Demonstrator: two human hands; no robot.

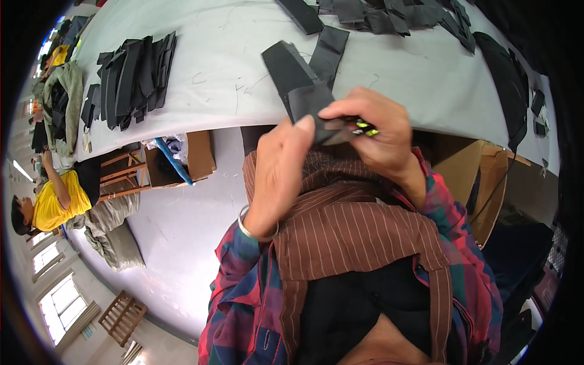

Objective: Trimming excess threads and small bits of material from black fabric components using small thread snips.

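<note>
My left hand (281,161) pinches the near end of a dark grey fabric strip piece (309,98), with the thumb on top. A stiff, darker band (283,61) of the same piece reaches away over the table's front edge. My right hand (383,125) is closed around small thread snips (366,128) with black and yellow-green handles. Their blades, blurred and partly hidden, are at the near end of the fabric, close to my left thumb. Just beyond, another dark strip (330,52) lies on the table.
On the pale cloth-covered table (213,73) sits a row of dark strips (134,79) at left. More dark pieces (389,15) lie at the back. Cardboard boxes (201,159) stand below the table. A person in yellow (58,201) works at far left.
</note>
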